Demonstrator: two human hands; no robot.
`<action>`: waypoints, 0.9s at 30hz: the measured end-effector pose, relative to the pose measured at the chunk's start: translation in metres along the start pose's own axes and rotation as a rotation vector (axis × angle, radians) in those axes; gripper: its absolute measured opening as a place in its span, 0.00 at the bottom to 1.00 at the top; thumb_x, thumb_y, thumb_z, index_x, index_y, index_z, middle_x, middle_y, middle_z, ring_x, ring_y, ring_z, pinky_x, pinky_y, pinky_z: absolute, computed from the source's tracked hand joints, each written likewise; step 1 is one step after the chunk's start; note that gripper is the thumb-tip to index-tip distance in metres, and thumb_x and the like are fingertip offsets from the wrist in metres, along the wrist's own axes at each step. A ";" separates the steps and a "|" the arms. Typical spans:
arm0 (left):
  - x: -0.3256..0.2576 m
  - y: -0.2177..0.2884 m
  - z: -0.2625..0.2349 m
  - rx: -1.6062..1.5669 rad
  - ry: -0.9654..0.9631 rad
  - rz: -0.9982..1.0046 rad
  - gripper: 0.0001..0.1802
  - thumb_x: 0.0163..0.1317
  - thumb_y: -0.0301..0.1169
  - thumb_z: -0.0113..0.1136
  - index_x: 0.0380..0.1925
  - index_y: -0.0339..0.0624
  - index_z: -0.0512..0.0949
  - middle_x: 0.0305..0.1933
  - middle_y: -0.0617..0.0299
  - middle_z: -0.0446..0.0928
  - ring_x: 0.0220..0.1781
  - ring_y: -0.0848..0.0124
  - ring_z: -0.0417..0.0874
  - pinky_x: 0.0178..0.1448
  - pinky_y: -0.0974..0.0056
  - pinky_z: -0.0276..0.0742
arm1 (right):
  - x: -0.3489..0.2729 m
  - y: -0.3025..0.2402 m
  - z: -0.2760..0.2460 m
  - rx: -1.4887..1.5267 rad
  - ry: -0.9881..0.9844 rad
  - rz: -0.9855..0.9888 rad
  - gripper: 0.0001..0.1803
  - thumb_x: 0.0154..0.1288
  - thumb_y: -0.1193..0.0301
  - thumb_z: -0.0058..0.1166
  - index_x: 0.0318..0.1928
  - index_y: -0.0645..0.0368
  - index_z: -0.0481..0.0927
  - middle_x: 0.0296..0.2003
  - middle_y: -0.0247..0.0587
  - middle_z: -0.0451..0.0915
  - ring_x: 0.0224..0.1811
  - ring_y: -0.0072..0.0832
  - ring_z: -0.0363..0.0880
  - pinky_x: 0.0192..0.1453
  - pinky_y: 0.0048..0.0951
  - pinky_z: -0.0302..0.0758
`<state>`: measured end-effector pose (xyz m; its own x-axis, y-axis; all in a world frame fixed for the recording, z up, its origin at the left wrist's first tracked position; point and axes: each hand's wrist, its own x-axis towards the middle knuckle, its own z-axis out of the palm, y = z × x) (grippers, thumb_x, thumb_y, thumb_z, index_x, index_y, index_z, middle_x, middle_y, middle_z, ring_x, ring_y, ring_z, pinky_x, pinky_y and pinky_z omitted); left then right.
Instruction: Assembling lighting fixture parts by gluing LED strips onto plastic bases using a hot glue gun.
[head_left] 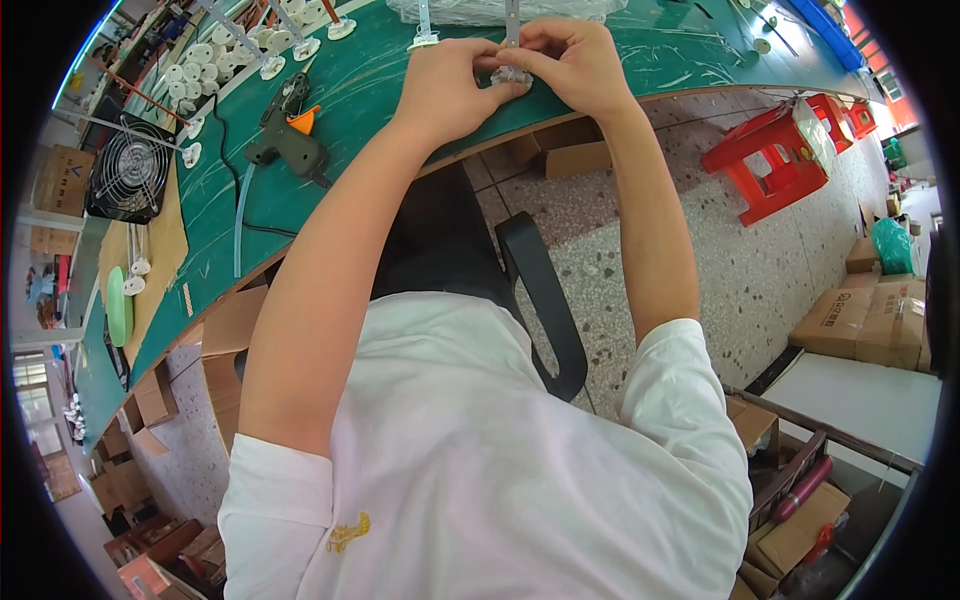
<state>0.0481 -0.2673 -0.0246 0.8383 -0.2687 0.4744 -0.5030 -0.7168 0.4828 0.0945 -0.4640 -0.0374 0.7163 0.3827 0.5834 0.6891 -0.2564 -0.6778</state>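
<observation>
Both hands meet at the table's near edge around a narrow upright strip (513,28) with small yellowish squares, set on a round clear base (511,76). My left hand (448,88) is closed on the base from the left, thumb along its near side. My right hand (572,65) pinches the strip's lower end between thumb and fingers. Just left of them, a similar clear strip stands on a white round base (424,40). A dark grey glue gun (292,142) with an orange trigger lies farther left, its cord trailing over the green tabletop (375,95).
White round bases (200,68) crowd the far left, near more upright strips. A black fan (131,168) and a green dish (119,306) are on the left. Clear plastic wrapping (560,10) lies behind my hands. Red stools (770,160) and cardboard boxes (860,320) stand to the right.
</observation>
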 end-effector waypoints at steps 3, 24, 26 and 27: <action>0.001 0.001 -0.002 0.022 -0.039 -0.018 0.27 0.51 0.51 0.75 0.45 0.46 0.88 0.40 0.56 0.89 0.37 0.61 0.89 0.47 0.60 0.83 | 0.002 -0.019 -0.001 0.068 -0.002 0.044 0.08 0.63 0.72 0.69 0.37 0.65 0.88 0.28 0.34 0.87 0.31 0.16 0.81 0.37 0.21 0.77; 0.002 0.026 -0.013 -0.054 -0.085 -0.105 0.19 0.55 0.39 0.73 0.45 0.42 0.86 0.39 0.48 0.86 0.40 0.55 0.88 0.47 0.59 0.82 | 0.002 -0.017 0.001 0.089 0.052 -0.200 0.07 0.60 0.74 0.67 0.36 0.65 0.87 0.26 0.43 0.86 0.27 0.24 0.82 0.34 0.26 0.77; -0.001 0.005 -0.003 -0.215 0.067 0.165 0.20 0.55 0.40 0.74 0.44 0.41 0.86 0.36 0.48 0.86 0.37 0.56 0.88 0.45 0.59 0.81 | 0.006 -0.019 0.005 0.118 0.059 -0.381 0.07 0.60 0.74 0.67 0.37 0.65 0.87 0.26 0.44 0.85 0.27 0.25 0.82 0.34 0.27 0.77; -0.003 -0.007 0.003 -0.378 0.215 0.441 0.21 0.54 0.41 0.75 0.43 0.39 0.86 0.32 0.48 0.86 0.35 0.57 0.88 0.43 0.60 0.81 | 0.008 -0.021 0.006 0.127 0.053 -0.397 0.07 0.60 0.75 0.67 0.37 0.64 0.87 0.26 0.45 0.85 0.27 0.27 0.83 0.35 0.28 0.77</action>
<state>0.0501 -0.2633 -0.0312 0.4929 -0.3241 0.8075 -0.8654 -0.2794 0.4161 0.0852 -0.4504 -0.0207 0.4043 0.3831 0.8305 0.8963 0.0149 -0.4432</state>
